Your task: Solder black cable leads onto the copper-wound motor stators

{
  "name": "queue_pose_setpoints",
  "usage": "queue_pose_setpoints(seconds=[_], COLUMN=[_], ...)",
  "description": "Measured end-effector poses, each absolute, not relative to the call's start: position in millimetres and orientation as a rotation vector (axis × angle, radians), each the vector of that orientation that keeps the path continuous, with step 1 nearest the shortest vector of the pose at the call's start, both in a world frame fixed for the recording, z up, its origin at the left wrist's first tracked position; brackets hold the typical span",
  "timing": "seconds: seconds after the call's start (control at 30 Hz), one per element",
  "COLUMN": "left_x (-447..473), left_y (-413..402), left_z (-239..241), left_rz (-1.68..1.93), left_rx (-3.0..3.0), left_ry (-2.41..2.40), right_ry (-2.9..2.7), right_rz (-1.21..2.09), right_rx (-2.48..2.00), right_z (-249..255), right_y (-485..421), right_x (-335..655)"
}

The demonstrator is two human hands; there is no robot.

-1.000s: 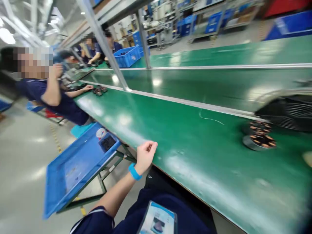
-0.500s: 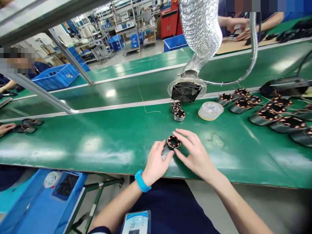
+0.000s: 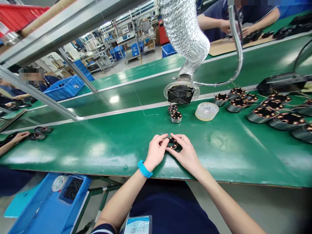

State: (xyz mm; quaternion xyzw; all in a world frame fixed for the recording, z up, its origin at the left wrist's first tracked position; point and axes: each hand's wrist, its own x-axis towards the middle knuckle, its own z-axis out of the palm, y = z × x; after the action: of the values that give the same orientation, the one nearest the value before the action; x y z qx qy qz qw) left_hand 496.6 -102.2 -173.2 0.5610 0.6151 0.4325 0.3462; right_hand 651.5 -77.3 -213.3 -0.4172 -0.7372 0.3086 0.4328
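We count one small ring of black slots and copper windings (image 3: 174,144) near the front of the glossy green counter (image 3: 117,143), between our two hands. Two like rings (image 3: 175,117) stand beyond it, one translucent round tub (image 3: 206,112) to their right, and at least nine wound metal rings (image 3: 262,114) crowd the right side. Our right hand (image 3: 184,151) curves around the small ring, holding it by thumb and fingers; our left hand (image 3: 157,151) is nearly closed at its left rim, but we cannot tell what it pinches. Half a second ago both hands were spread wider; they have drawn in since. One crinkled silver foil duct (image 3: 186,31) ends in one square black fan (image 3: 179,94).
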Motion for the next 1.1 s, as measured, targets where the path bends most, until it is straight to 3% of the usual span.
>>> queue_pose_setpoints(seconds=[0.3,0.73,0.97,1.1], left_x=[503,505,481,492], left_y=[-111,-104,-92,-92], left_z=[-168,-170,-137,-151], left_rz=[1.169,1.362,1.76,1.401], left_rx=[1.564,1.413,1.184,1.188], left_ry=[1.736,1.763,1.764,1.727], right_ry=[-1.79,-1.802,-1.804,-1.817], right_rz=[0.57,0.533,0.524,0.529], right_rx=[-1.116,-1.094,-1.096,-1.11], right_z=[-215,-219,-217,-217], right_y=[-91,-92,-93,-93], right_x=[641,639,640,640])
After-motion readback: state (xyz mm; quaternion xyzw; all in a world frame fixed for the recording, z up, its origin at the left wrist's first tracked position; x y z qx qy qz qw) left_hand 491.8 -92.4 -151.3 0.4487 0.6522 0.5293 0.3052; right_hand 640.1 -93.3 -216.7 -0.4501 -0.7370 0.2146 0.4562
